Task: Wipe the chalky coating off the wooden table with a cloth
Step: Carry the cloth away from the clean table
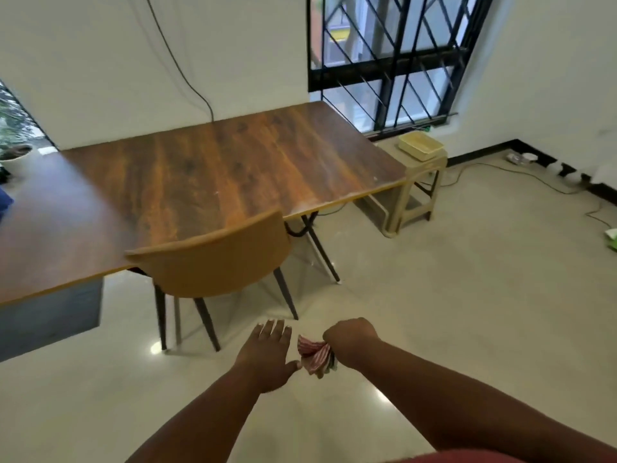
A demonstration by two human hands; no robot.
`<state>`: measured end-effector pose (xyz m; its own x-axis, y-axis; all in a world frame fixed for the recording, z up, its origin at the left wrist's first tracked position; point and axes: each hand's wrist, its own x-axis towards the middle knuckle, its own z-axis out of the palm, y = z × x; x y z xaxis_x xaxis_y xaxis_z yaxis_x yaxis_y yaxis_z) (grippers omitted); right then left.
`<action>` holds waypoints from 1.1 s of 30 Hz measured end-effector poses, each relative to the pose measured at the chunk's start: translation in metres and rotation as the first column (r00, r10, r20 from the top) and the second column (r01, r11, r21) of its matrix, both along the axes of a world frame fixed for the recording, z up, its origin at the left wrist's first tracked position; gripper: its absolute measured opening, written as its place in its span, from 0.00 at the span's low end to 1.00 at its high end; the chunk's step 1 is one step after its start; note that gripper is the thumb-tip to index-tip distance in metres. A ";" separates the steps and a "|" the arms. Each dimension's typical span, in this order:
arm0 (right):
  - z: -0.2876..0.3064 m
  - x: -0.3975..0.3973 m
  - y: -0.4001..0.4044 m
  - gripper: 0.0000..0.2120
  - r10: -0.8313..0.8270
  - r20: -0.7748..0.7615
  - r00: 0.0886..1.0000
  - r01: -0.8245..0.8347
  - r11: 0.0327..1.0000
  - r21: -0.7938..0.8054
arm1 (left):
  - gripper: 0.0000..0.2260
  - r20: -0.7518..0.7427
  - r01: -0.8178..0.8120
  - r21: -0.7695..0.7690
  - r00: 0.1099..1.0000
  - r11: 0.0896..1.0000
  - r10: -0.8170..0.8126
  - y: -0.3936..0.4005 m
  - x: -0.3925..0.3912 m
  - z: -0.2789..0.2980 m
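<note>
The wooden table (213,168) stands ahead of me against the white wall, its brown top bare, with a pale chalky smear (329,190) near its front right corner. My right hand (350,340) is held low over the floor, well short of the table, fist closed around a bunched red-and-white striped cloth (315,357). My left hand (268,355) is just to the left of the cloth, flat with fingers spread, holding nothing.
A tan chair (213,259) is pushed in at the table's front edge, between me and the tabletop. A beige plastic stool (417,192) with a cream tray (420,145) stands right of the table below the barred window. Cables run along the floor at the right wall.
</note>
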<state>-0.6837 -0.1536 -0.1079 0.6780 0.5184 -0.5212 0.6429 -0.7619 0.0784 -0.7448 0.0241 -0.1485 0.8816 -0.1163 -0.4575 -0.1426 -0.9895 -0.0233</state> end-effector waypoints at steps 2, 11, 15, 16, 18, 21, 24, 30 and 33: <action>-0.001 0.015 -0.039 0.11 -0.032 -0.008 0.999 0.032 0.999 0.010 | 0.35 0.012 0.059 0.001 0.998 0.998 -0.059 -0.040 0.030 0.000; 0.011 0.101 -0.203 0.09 -0.168 0.003 0.986 0.168 0.986 -0.006 | 0.36 0.110 0.236 -0.022 0.966 0.972 -0.232 -0.208 0.155 0.005; 0.010 0.139 -0.251 0.09 -0.220 0.016 0.975 0.220 0.975 -0.020 | 0.36 0.122 0.255 -0.017 0.960 0.967 -0.251 -0.247 0.194 0.006; 0.008 0.148 -0.260 0.09 -0.232 0.023 0.973 0.232 0.972 -0.021 | 0.36 0.118 0.259 -0.017 0.960 0.966 -0.255 -0.254 0.202 0.006; 0.003 0.164 -0.275 0.10 -0.255 0.034 0.966 0.256 0.967 -0.017 | 0.36 0.112 0.266 -0.019 0.958 0.964 -0.263 -0.263 0.218 0.005; -0.006 0.191 -0.290 0.10 -0.292 0.032 0.956 0.292 0.956 -0.008 | 0.36 0.103 0.261 -0.031 0.961 0.965 -0.256 -0.273 0.244 0.001; -0.015 0.220 -0.296 0.11 -0.327 0.015 0.945 0.327 0.945 -0.004 | 0.36 0.079 0.253 -0.039 0.965 0.967 -0.249 -0.280 0.275 -0.008; -0.018 0.296 -0.294 0.13 -0.368 0.024 0.930 0.368 0.930 -0.002 | 0.37 0.086 0.339 -0.042 0.938 0.940 -0.335 -0.286 0.365 -0.010; -0.011 0.334 -0.294 0.14 -0.404 0.030 0.914 0.403 0.915 0.013 | 0.36 0.113 0.421 -0.031 0.903 0.907 -0.415 -0.289 0.414 0.006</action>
